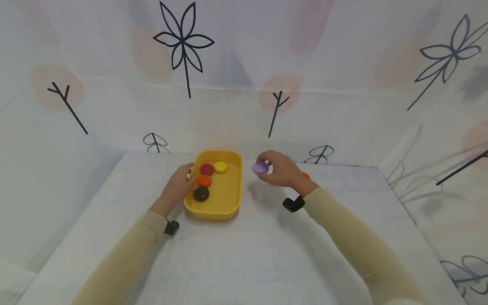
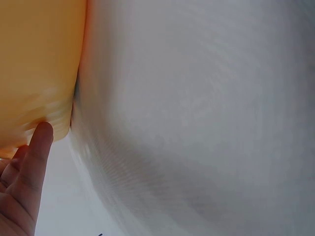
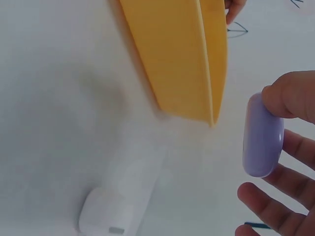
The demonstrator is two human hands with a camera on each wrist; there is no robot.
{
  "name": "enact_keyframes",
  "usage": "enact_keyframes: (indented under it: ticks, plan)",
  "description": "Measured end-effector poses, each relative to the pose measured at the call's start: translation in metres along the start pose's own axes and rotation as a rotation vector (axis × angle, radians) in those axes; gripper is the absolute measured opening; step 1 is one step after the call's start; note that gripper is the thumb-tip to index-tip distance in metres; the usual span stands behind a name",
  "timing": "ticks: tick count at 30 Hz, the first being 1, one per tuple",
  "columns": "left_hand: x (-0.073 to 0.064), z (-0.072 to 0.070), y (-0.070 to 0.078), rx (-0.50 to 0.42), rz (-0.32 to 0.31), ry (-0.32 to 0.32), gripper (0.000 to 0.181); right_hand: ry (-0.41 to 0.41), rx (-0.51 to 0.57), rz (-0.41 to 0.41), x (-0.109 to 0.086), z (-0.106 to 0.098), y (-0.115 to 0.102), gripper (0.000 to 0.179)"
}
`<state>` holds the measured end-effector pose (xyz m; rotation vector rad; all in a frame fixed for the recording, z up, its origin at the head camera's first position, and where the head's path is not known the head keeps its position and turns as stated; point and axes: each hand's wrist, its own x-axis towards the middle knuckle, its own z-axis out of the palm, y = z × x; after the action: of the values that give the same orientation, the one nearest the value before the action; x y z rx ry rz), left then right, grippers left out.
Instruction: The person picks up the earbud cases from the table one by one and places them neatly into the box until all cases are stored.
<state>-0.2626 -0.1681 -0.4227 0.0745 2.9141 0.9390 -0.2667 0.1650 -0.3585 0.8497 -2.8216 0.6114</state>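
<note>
A glossy purple disc [image 1: 260, 167] with rounded edges is pinched between the thumb and fingers of my right hand [image 1: 282, 169], to the right of a yellow tray [image 1: 228, 199]. In the right wrist view the disc [image 3: 263, 135] stands on edge in the grip, other fingers spread below it. My left hand [image 1: 179, 182] rests at the tray's left rim; in the left wrist view straight fingers [image 2: 39, 152] touch its outer wall. Inside the tray lie a dark red disc [image 1: 207, 169], a yellow disc [image 1: 220, 167], an orange disc [image 1: 203, 181] and a black disc [image 1: 201, 193].
Behind the right wrist, an orange-red piece [image 1: 306, 175] lies on the table, mostly hidden. A white cloth covers the table [image 1: 244, 262], and a printed fabric backdrop [image 1: 236, 55] rises just behind the tray. A white rounded object [image 3: 106, 211] shows low in the right wrist view.
</note>
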Motion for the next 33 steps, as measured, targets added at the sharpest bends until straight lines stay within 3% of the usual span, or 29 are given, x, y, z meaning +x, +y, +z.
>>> enact_keyframes:
  ticks: [20, 27, 33]
  plan:
    - [0.000, -0.001, 0.000, -0.018, 0.004, -0.007, 0.055, -0.053, -0.037, 0.215, -0.017, -0.028, 0.055, 0.031]
    - [0.001, -0.001, -0.002, -0.026, 0.024, -0.005, 0.055, -0.069, 0.048, 0.259, -0.025, -0.032, 0.068, 0.032]
    - [0.002, 0.000, -0.001, -0.016, 0.013, -0.008, 0.055, -0.077, 0.055, 0.313, -0.031, -0.033, 0.075, 0.034]
